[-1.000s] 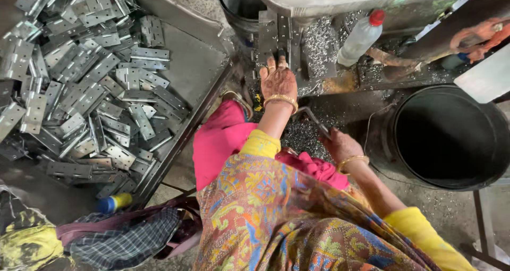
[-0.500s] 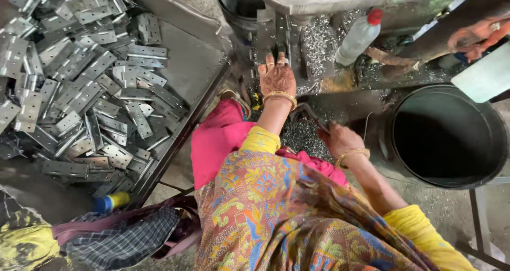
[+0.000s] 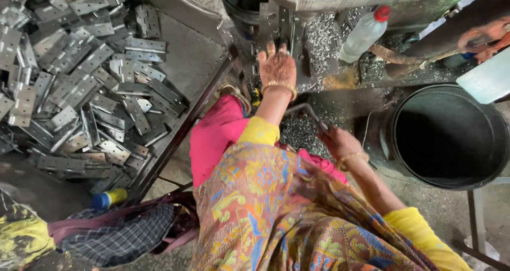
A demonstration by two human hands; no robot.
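Two hands: left hand [image 3: 277, 67] spread on a metal plate [image 3: 276, 24], right hand [image 3: 340, 142] apparently gripping a lever [image 3: 303, 110].

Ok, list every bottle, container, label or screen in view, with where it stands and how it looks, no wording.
Plastic bottle: top right on the machine bed, lying tilted, clear with a red cap.
Small bottle: bottom left on the floor, on its side, blue and yellow.
Black bucket: right, beside the right hand, round and open.
Dark bin: top centre, only partly in view.
No labels, signs or screens can be made out.
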